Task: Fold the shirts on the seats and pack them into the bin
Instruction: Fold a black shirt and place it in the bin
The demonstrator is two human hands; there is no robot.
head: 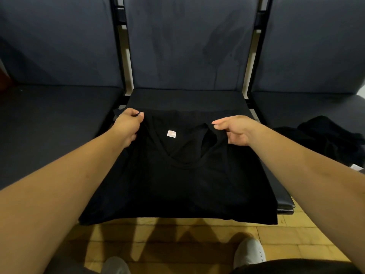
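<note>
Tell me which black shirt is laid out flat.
The shirt on the middle seat, held by left hand and right hand; the crumpled shirt lies on the right seat.

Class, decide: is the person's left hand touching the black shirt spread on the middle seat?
Touching. The head view shows the left hand pinching the black shirt at its shoulder edge, fabric caught between thumb and curled fingers.

Grey shoes (249, 252) stand on the yellow tiled floor (316, 244), shadows falling across it. Black frame bars (119, 16) show pale wall (128, 62) behind.
</note>
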